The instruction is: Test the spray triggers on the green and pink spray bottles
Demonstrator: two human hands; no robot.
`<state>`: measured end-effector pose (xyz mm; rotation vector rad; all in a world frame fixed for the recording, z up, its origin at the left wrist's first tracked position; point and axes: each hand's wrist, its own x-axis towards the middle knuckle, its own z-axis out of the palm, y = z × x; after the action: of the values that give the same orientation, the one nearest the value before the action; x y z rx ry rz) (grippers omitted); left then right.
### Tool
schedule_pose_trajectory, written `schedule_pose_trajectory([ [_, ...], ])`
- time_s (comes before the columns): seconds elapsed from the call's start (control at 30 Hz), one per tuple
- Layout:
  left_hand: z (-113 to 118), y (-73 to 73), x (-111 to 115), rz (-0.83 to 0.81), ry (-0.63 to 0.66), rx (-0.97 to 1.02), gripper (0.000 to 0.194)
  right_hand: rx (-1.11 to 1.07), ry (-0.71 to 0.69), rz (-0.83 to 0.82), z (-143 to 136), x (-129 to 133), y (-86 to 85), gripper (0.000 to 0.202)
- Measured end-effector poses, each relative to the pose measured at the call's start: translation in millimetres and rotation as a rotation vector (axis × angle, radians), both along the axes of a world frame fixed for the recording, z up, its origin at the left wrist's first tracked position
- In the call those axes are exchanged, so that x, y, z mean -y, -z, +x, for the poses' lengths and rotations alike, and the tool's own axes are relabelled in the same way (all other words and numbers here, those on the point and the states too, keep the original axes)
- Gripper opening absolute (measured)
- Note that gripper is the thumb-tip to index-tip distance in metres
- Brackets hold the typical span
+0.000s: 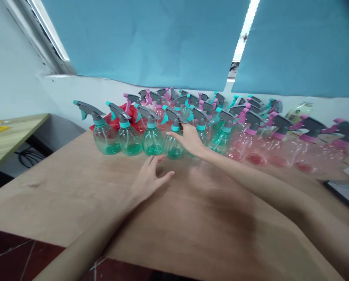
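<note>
While no label or writing can be read, the right hand [190, 139] wraps its grip round a green spray bottle [173, 145] in the front row on the wooden worktop [74, 187]. Left hand [149, 177] rests open just before it. Pink spray bottles [259, 144] crowd rightward; a red bag [115, 119] lies behind.

- Near me, the broad brown wooden tabletop [74, 195] lies bare, giving my hands open room to slide forward.
- Ahead, a front row of clear green plastic spray bottles with grey triggers [129, 136] stands shoulder to shoulder, leaving hardly any gaps.
- Behind and rightwards, crowded clear pink plastic spray bottles [268, 146] block the far edge up to the white wall [74, 93].
- At right, a dark flat device [342, 191] lies on the table's edge.
</note>
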<state>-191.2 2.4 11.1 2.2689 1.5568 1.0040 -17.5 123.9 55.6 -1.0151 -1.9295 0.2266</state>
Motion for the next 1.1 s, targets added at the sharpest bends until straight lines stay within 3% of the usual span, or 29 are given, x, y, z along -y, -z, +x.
schedule_pose_trajectory([
  [0.17,3,-2.7,2,-0.028,0.000,-0.020,0.042,-0.014,0.021,0.008,-3,-5,4.1,0.035],
  [0.3,7,-6.0,3,-0.051,0.009,-0.034,0.040,-0.043,-0.018,0.006,4,6,8.2,0.045],
  [0.43,10,-5.1,3,-0.017,0.011,-0.006,0.030,-0.028,-0.046,0.012,34,34,11.1,0.043],
  [0.53,12,-3.8,4,-0.025,0.021,-0.006,0.026,-0.015,-0.049,-0.006,69,52,9.0,0.018],
  [0.7,21,-3.2,3,-0.074,0.054,0.001,0.025,0.036,0.150,-0.020,106,55,-4.0,0.022],
  [0.97,41,-5.7,4,-0.087,0.127,0.055,0.024,0.036,0.159,-0.272,91,33,-11.4,0.063],
  [1.1,43,-6.4,6,-0.087,0.134,0.077,0.023,-0.034,0.105,-0.378,81,25,-6.3,0.058],
])
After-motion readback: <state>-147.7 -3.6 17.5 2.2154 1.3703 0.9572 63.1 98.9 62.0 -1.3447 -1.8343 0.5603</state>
